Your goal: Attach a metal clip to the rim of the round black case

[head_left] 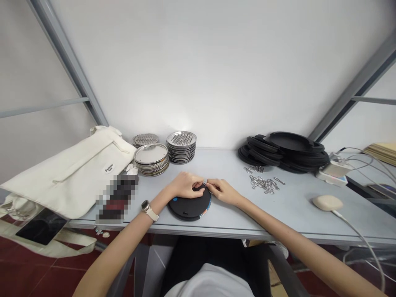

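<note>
A black round disc [185, 208] with a blue dot and a coloured printed strip along its right rim lies near the table's front edge. My left hand [187, 185] rests over its far side, thumb on top and fingers curled round the rim. From the right, my right hand [223, 191] pinches a small metal clip [204, 183] at the disc's far right edge, close to the left fingertips. The fingers partly hide the clip. Similar metal clips [262, 183] lie in a loose pile to the right.
Stacked metal grater discs [182, 148] and plain-topped metal discs [151, 159] stand at the back left. Black round trays [287, 148] are piled at the back right. A white bag [83, 173] lies left; a cream case [328, 202], cable and chargers [335, 171] lie right.
</note>
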